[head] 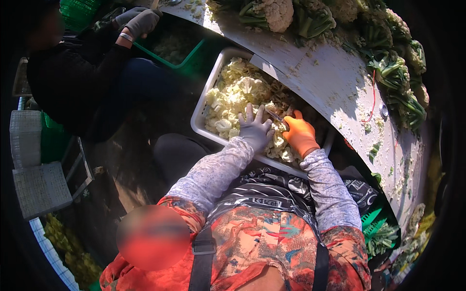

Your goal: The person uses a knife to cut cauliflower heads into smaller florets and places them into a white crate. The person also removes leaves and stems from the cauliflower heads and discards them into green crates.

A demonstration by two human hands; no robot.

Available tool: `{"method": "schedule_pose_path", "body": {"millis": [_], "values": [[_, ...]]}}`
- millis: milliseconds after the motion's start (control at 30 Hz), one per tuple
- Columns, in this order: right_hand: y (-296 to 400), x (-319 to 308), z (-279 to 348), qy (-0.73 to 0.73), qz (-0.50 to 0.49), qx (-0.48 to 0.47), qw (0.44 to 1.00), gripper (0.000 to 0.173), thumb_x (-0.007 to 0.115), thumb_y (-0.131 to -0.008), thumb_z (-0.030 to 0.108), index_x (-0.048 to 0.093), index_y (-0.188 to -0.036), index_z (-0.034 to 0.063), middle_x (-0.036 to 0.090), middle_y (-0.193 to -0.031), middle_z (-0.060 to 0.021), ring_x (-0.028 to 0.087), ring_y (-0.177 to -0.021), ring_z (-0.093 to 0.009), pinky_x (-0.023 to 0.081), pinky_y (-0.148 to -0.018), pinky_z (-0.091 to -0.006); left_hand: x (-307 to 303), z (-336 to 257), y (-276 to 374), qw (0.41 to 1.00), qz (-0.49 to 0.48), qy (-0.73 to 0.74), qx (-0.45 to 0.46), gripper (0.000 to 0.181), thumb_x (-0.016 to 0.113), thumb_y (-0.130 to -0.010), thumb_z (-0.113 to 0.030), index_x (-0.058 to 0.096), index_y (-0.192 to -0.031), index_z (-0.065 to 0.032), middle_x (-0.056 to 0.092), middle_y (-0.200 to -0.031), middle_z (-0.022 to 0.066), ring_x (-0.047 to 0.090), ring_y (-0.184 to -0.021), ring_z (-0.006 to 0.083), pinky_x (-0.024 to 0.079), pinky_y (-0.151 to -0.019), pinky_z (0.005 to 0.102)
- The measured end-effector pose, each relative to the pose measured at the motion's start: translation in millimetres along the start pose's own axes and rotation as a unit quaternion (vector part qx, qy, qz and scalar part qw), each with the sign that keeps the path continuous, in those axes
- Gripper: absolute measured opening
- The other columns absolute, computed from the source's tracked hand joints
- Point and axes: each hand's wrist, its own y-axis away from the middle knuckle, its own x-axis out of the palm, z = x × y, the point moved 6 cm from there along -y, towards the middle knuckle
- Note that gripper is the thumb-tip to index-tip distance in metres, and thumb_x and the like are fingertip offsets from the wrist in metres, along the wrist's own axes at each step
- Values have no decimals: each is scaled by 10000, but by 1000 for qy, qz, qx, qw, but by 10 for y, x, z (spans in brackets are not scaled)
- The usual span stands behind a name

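Note:
A white plastic crate (pixel 199 115) full of cut cauliflower florets (pixel 233 92) rests in front of my lap, partly beneath the table's edge. My left hand (pixel 255 131), in a grey glove, lies spread over the florets with its fingers apart. Just to its right, my right hand (pixel 300 131) wears an orange glove and grips a knife (pixel 275 115). The blade points up and left, towards the left fingertips, low over the florets. The knife's handle is hidden inside the orange glove.
A white table (pixel 313 78) curves along the right, strewn with crumbs and leaf scraps. Whole cauliflowers (pixel 278 14) are heaped along its far side. At upper left a gloved co-worker (pixel 140 22) sits by a green crate (pixel 178 65). Pale plastic baskets (pixel 42 189) stand at far left.

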Motion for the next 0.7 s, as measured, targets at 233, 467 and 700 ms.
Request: {"method": "schedule_pose_path", "body": {"millis": [233,467,700], "values": [[788,382,-885,-54,-22,126,990,489,692,-815,226,616,-1296,179,654,-1158,-141,646,-1050,-373,514,-896,-444,206,-820,287,954,92,135,252,633,618,-926,-350,406,-1517,-271,345,-1564,171,336,-1402,446,344,-1129,531],[1114,148,-1097,-192,-3,188,963,399,693,-826,227,680,-1206,107,717,-982,-170,691,-920,-327,529,-824,-390,-763,383,-319,986,-58,94,125,417,603,-951,-300,576,-1356,-204,545,-1405,104,445,-1338,399,394,-1074,506],[951,127,-843,-195,-65,97,974,361,687,-872,277,674,-1204,137,705,-1060,-118,677,-939,-311,522,-839,-391,-576,1130,-53,971,181,-107,-116,843,562,-963,-488,74,-1614,-271,82,-1661,186,191,-1506,398,199,-1232,474]]}}
